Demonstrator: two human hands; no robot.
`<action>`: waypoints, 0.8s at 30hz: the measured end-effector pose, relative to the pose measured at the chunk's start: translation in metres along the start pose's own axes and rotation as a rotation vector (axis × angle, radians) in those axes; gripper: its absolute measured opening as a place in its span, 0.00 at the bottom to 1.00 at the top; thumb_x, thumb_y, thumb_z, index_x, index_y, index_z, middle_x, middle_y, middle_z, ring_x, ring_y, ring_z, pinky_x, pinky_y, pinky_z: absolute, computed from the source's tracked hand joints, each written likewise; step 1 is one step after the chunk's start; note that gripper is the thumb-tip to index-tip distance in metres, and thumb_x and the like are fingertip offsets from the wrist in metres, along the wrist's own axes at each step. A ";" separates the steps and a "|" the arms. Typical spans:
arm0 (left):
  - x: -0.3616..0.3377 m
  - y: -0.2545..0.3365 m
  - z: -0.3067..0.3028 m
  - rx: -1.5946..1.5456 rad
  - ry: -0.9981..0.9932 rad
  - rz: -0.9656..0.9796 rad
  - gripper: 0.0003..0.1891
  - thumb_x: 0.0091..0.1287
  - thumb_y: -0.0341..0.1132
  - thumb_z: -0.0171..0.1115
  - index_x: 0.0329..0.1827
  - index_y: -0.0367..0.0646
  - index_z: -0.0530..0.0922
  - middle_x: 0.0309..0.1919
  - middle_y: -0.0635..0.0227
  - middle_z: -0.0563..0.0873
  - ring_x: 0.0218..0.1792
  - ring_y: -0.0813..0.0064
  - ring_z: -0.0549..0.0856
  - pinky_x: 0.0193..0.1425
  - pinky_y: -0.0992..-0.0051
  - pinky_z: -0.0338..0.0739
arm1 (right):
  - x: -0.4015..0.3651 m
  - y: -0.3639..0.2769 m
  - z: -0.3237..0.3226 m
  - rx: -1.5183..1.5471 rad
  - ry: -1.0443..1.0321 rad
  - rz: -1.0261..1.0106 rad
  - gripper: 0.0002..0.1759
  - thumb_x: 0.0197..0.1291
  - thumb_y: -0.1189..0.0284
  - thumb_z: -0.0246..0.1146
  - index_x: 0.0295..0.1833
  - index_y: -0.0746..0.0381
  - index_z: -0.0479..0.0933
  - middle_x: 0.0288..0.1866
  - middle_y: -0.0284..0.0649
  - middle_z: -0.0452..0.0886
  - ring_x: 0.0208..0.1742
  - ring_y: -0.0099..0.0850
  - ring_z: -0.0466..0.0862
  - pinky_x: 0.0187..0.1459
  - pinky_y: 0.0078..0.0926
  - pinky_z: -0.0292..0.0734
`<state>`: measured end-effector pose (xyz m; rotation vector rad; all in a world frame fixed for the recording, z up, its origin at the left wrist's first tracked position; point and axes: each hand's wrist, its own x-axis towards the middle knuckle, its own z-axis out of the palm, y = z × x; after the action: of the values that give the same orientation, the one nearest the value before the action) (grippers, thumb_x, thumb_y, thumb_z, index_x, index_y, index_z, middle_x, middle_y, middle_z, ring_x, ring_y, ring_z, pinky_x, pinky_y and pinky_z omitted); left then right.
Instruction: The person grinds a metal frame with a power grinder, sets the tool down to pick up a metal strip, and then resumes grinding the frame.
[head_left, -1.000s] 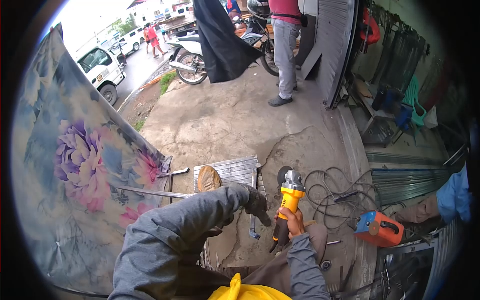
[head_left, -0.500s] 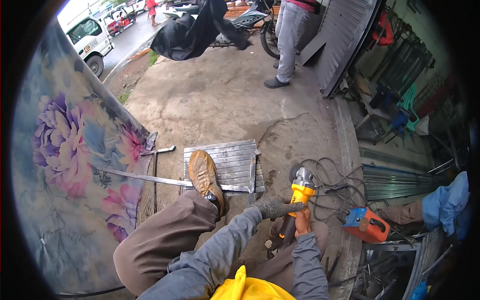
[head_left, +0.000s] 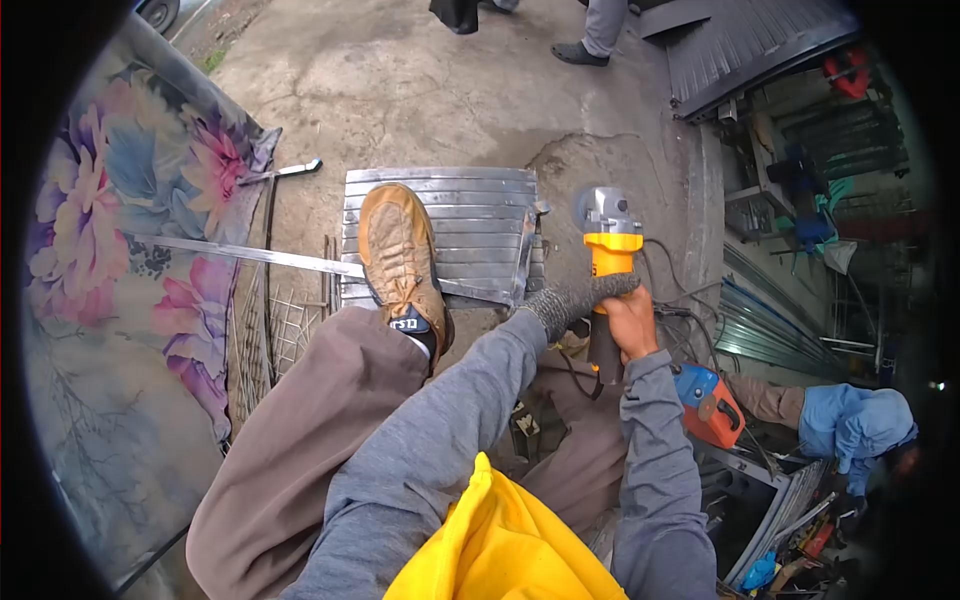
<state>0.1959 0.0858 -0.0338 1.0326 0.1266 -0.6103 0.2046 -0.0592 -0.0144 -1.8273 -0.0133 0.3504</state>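
Note:
A yellow angle grinder (head_left: 612, 252) points away from me, its disc at the upper left of the metal head. My left hand (head_left: 580, 300), in a grey knit glove, is closed on the grinder's body from the left. Bare and wrapped round the dark handle, my right hand (head_left: 632, 322) sits just beside it. To the left, my tan shoe (head_left: 398, 245) rests over a long flat metal bar (head_left: 250, 253) on a slatted metal panel (head_left: 485, 205). A short metal piece (head_left: 523, 255) lies on the panel's right side.
A flowered cloth (head_left: 90, 270) hangs at the left. Cables run beside the grinder, near a blue and orange machine (head_left: 708, 405). Another person in blue (head_left: 850, 425) is bent over at the right. A third person's legs (head_left: 600, 30) stand at the top. Long metal profiles (head_left: 770, 320) lie right.
The view has tilted down and come closer to the panel. Both hands and the grinder now appear higher in view. The person in blue shows more fully, and the dark cloth is mostly out of view.

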 end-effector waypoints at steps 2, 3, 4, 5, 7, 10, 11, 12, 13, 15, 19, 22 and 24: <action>0.012 -0.002 -0.003 -0.149 0.018 0.003 0.29 0.66 0.56 0.64 0.59 0.43 0.78 0.42 0.61 0.85 0.42 0.71 0.84 0.43 0.69 0.80 | 0.011 -0.009 0.000 -0.013 -0.017 0.076 0.13 0.55 0.78 0.65 0.46 0.68 0.80 0.40 0.35 0.85 0.41 0.25 0.83 0.44 0.25 0.77; 0.018 -0.002 -0.005 -0.200 0.027 0.004 0.28 0.65 0.56 0.64 0.59 0.43 0.78 0.42 0.61 0.85 0.42 0.71 0.84 0.44 0.69 0.80 | 0.019 -0.007 -0.002 -0.021 -0.018 0.085 0.13 0.55 0.78 0.65 0.46 0.68 0.80 0.40 0.35 0.85 0.41 0.25 0.83 0.44 0.25 0.77; 0.022 -0.003 -0.006 -0.249 0.041 0.003 0.28 0.65 0.55 0.64 0.59 0.43 0.78 0.42 0.61 0.85 0.42 0.71 0.84 0.44 0.69 0.80 | 0.025 -0.004 -0.003 -0.097 -0.064 0.093 0.13 0.54 0.76 0.65 0.47 0.68 0.80 0.40 0.36 0.86 0.40 0.25 0.83 0.44 0.25 0.77; 0.027 -0.006 -0.006 -0.289 0.051 0.004 0.28 0.65 0.55 0.65 0.59 0.43 0.78 0.42 0.61 0.85 0.43 0.71 0.84 0.44 0.69 0.80 | 0.028 -0.004 -0.004 -0.173 -0.109 0.100 0.14 0.54 0.75 0.66 0.47 0.68 0.80 0.40 0.36 0.86 0.40 0.25 0.84 0.44 0.25 0.77; 0.033 -0.010 -0.006 -0.355 0.076 0.013 0.27 0.65 0.54 0.65 0.59 0.43 0.79 0.43 0.61 0.85 0.43 0.70 0.84 0.45 0.68 0.80 | 0.034 -0.004 -0.002 -0.237 -0.077 0.125 0.18 0.52 0.70 0.68 0.47 0.69 0.80 0.39 0.39 0.87 0.40 0.27 0.85 0.44 0.27 0.78; 0.039 -0.014 -0.006 -0.434 0.119 0.028 0.26 0.65 0.52 0.66 0.58 0.42 0.79 0.43 0.61 0.85 0.44 0.70 0.84 0.45 0.68 0.80 | 0.044 0.001 -0.002 -0.399 -0.103 0.135 0.21 0.49 0.66 0.70 0.45 0.70 0.81 0.38 0.43 0.88 0.41 0.32 0.87 0.44 0.30 0.78; 0.041 -0.015 -0.006 -0.453 0.129 0.028 0.26 0.65 0.51 0.66 0.58 0.42 0.79 0.44 0.61 0.85 0.44 0.70 0.84 0.46 0.67 0.80 | 0.047 0.001 -0.004 -0.452 -0.132 0.145 0.22 0.48 0.64 0.70 0.44 0.70 0.81 0.38 0.46 0.88 0.42 0.34 0.87 0.44 0.31 0.78; 0.042 -0.016 -0.006 -0.469 0.138 0.031 0.26 0.65 0.51 0.67 0.58 0.42 0.79 0.44 0.61 0.85 0.44 0.70 0.84 0.46 0.67 0.80 | 0.050 0.000 -0.004 -0.504 -0.159 0.155 0.23 0.46 0.63 0.70 0.43 0.70 0.82 0.38 0.48 0.87 0.42 0.37 0.88 0.44 0.32 0.79; 0.043 -0.016 -0.005 -0.488 0.147 0.031 0.25 0.65 0.50 0.67 0.58 0.42 0.79 0.44 0.61 0.85 0.45 0.69 0.84 0.46 0.67 0.80 | 0.052 -0.001 -0.005 -0.507 -0.159 0.158 0.23 0.46 0.63 0.70 0.43 0.70 0.82 0.38 0.48 0.87 0.42 0.37 0.88 0.44 0.32 0.79; 0.043 -0.015 -0.005 -0.512 0.157 0.036 0.25 0.64 0.49 0.67 0.58 0.42 0.80 0.45 0.62 0.85 0.45 0.69 0.84 0.47 0.67 0.80 | 0.054 -0.009 -0.003 -0.547 -0.221 0.110 0.23 0.46 0.62 0.69 0.43 0.69 0.82 0.38 0.49 0.87 0.42 0.39 0.88 0.44 0.33 0.79; 0.039 -0.013 -0.008 -0.476 0.182 0.052 0.22 0.64 0.45 0.68 0.56 0.43 0.81 0.44 0.62 0.85 0.44 0.69 0.84 0.45 0.66 0.81 | 0.057 -0.008 -0.002 -0.600 -0.229 0.177 0.23 0.46 0.61 0.69 0.44 0.67 0.82 0.39 0.49 0.87 0.42 0.41 0.88 0.44 0.34 0.79; 0.040 -0.018 -0.012 -0.381 0.185 0.115 0.19 0.63 0.43 0.68 0.53 0.45 0.82 0.43 0.64 0.85 0.43 0.68 0.85 0.42 0.66 0.81 | 0.059 -0.001 -0.003 -0.662 -0.217 0.155 0.24 0.46 0.61 0.69 0.44 0.67 0.82 0.39 0.51 0.87 0.43 0.43 0.88 0.45 0.35 0.79; 0.041 -0.022 -0.014 -0.322 0.172 0.169 0.18 0.62 0.44 0.69 0.52 0.46 0.82 0.43 0.65 0.85 0.42 0.68 0.85 0.42 0.66 0.81 | 0.062 0.004 -0.005 -0.749 -0.306 0.067 0.23 0.45 0.61 0.69 0.44 0.67 0.82 0.40 0.53 0.86 0.44 0.46 0.87 0.45 0.36 0.79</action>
<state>0.2212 0.0726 -0.0733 0.7720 0.2761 -0.3328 0.2644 -0.0531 -0.0313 -2.4936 -0.3358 0.7419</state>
